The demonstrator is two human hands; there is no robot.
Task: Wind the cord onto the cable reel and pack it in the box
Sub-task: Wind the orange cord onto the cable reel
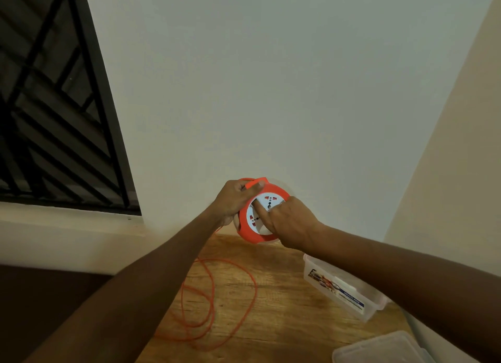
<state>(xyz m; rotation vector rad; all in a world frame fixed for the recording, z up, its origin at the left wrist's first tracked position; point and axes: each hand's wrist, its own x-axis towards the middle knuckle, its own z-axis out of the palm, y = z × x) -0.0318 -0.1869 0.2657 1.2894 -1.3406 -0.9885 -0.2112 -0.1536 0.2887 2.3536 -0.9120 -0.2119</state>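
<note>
I see both hands held up in front of a pale wall (271, 77), with the reel (260, 210) between them, lifted above the worktop (271, 295). The left hand (233, 200) grips the reel by its orange rim on the left side, with the thumb lying over the orange handle at the top. The right hand (291, 223) rests on the white face of the reel, where the sockets are, with one finger pressed flat across that face. So the left hand is closed on the reel, and the right hand touches it with loose fingers. The orange cord (214, 303) hangs down from the reel under the left hand and lies in big loose loops on the worktop, below and between my two arms. Only a little of the cord seems to be on the reel; I cannot tell how much. A clear box (341, 289) with a printed label sits on the worktop under the right arm. Its clear lid (379, 349) lies nearer to me, below that arm. A dark window (54, 105) with bars is far out to the left of the left hand.
</note>
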